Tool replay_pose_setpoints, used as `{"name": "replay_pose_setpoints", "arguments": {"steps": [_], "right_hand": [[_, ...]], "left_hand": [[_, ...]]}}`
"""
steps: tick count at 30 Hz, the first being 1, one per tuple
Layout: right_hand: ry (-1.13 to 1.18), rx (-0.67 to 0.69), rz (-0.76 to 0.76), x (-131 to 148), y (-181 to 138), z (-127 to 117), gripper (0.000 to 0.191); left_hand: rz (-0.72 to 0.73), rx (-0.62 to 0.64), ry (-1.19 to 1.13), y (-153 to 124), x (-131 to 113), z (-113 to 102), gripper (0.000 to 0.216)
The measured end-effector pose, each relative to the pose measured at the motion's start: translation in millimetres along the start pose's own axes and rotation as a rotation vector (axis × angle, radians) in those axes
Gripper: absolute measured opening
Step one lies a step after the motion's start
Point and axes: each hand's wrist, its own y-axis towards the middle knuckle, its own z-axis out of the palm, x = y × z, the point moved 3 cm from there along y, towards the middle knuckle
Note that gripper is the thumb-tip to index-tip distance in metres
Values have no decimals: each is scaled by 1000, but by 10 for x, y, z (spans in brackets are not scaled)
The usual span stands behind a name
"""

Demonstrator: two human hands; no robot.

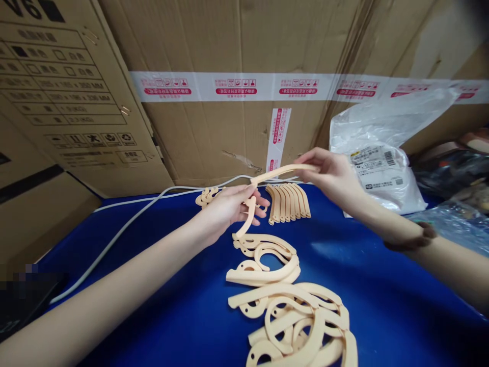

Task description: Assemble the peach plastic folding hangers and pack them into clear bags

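My left hand [229, 206] pinches a short curved beige hanger piece [249, 218] near its top, with the other fingers partly spread behind it. A long, slightly bent beige hanger arm [278, 173] is gripped at its right end by the closed fingers of my right hand [330, 171]. Its left end meets my left thumb; whether the two pieces are joined I cannot tell. Below the hands lies a pile of beige folding hangers [294, 316], with a smaller group [267, 260] just behind it. Several loose hanger arms [288, 203] stand in a neat row beyond.
More beige curved pieces [207, 196] lie behind my left hand. A white cable [153, 196] crosses the blue table [160, 311]. Large cardboard boxes [214, 41] wall off the back and left. A white plastic parcel bag [382, 163] sits at right, beside clear plastic bags [454, 219].
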Motion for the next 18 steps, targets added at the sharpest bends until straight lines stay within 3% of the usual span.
{"name": "replay_pose_setpoints", "arguments": {"steps": [3,6,8,12,18], "right_hand": [[-570,166,-298,111,-48,112,18],[-828,305,-410,148,-102,250,28],[-801,346,-404,148,-126,303,28],[-534,405,-291,132,-160,374,20],[-261,480,-163,25,-83,552,35]], "left_hand": [[-70,-20,-55,-19,-42,-16,21],[-99,-7,-51,-14,-54,-20,23],[-109,-1,-37,-13,-51,-30,23],[-112,-12,48,-14,-24,-39,28],[72,-235,303,18,16,-46,38]]}}
